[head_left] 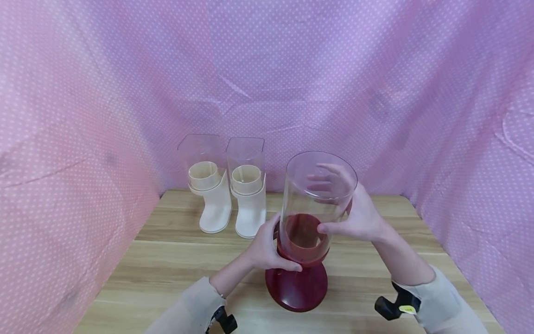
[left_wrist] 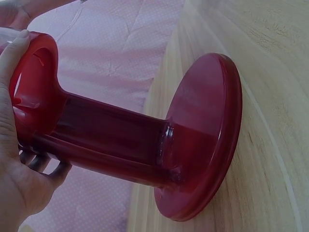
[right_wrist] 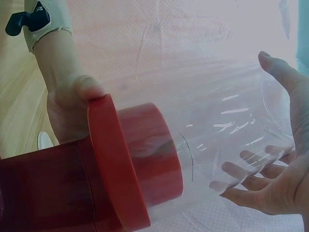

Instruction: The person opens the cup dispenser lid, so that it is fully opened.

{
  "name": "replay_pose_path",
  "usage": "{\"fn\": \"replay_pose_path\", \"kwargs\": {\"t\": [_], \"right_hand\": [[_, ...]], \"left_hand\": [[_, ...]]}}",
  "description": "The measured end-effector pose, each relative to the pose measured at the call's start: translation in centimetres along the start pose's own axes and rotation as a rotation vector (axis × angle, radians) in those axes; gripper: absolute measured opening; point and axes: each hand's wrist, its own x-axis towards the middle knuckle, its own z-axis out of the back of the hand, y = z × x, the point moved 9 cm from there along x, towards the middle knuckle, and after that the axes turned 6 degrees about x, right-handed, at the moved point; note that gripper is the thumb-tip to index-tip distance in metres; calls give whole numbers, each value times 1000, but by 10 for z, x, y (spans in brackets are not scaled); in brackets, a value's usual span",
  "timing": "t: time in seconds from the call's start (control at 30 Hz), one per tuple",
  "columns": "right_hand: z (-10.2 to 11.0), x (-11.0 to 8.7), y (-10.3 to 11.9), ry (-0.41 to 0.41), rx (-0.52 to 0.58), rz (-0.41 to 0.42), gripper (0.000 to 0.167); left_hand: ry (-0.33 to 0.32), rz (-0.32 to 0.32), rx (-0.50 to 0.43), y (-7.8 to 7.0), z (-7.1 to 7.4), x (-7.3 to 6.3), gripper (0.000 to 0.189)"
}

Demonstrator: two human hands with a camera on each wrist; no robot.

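A dark red dispenser stand (head_left: 298, 290) with a round foot and a ring-shaped top is upright on the table. My left hand (head_left: 267, 246) grips its ring, the thumb over the rim in front and the fingers behind, as the left wrist view shows. Inside the ring sits the lower end of a clear cylinder (right_wrist: 212, 116), around a short red collar (right_wrist: 154, 154). My right hand (head_left: 354, 213) holds the cylinder's side, thumb on the near side, spread fingers on the far side showing through the clear wall. How firmly it presses cannot be told.
Two cream dispenser stands (head_left: 217, 208) with clear square containers (head_left: 245, 150) stand side by side at the back left. The wooden table (head_left: 167, 264) ends at a pink dotted cloth (head_left: 267, 55) hung at the back and both sides.
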Motion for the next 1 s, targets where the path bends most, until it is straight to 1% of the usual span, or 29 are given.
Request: {"fn": "replay_pose_path", "kwargs": {"t": [0.2,0.27,0.33,0.47,0.57,0.67,0.73,0.87,0.93,1.0], "right_hand": [[3,2,-1,-11,-25,8,110],[4,3,-1,-8,-18,18,109],[5,4,-2,-1,10,38,106],[9,6,-4,12,107,83,97],[11,8,-7,10,148,81,93],[12,8,-9,10,149,68,90],[12,8,-9,9,143,64,90],[12,7,-9,6,127,56,90],[11,6,-9,6,119,57,91],[10,5,-5,2,101,60,93]], "left_hand": [[11,-15,-20,-1,-1,1,97],[15,-16,-28,0,-1,2,97],[17,-17,-35,0,-1,2,97],[20,-16,-46,1,-1,2,98],[19,-18,-34,1,-1,1,98],[17,-16,-19,1,-1,1,100],[17,-15,-25,1,-2,1,103],[-12,-49,-38,-3,-3,2,106],[-29,-78,-31,-6,-3,3,102],[-30,-88,-27,-8,-3,3,98]]}}
